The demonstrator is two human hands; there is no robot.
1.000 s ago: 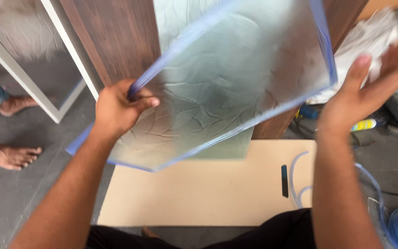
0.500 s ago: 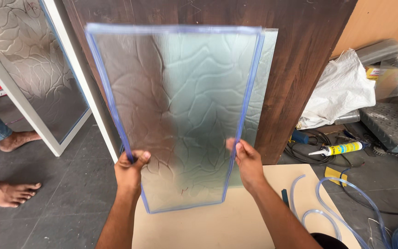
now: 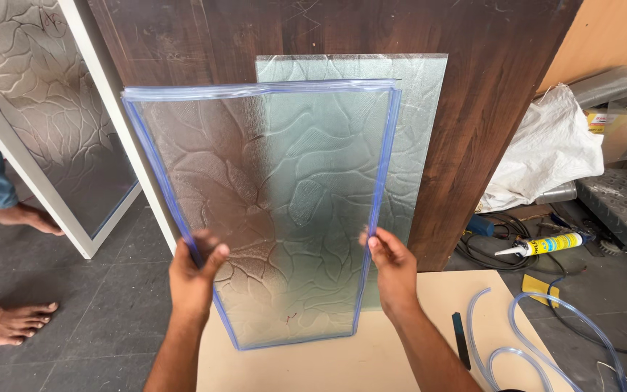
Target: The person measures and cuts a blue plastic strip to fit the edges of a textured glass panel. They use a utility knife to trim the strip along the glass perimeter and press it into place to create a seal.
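I hold a textured glass pane (image 3: 277, 203) with a blue rubber edging upright, its lower edge resting on a pale board (image 3: 371, 356). My left hand (image 3: 194, 272) grips the pane's left edge low down. My right hand (image 3: 390, 261) grips its right edge at about the same height. A second textured pane (image 3: 419, 123) without edging leans behind it against a dark wooden panel (image 3: 488, 94).
A white-framed glass door (image 3: 45, 138) leans at the left. Another person's bare feet (image 3: 9, 319) stand at the left on the grey floor. At the right lie a sealant tube (image 3: 546, 245), clear tubing (image 3: 517, 341), a white sack (image 3: 553, 145) and cables.
The pane swung from tilted overhead to upright, then came lower and closer. Both hands now grip its side edges low down.
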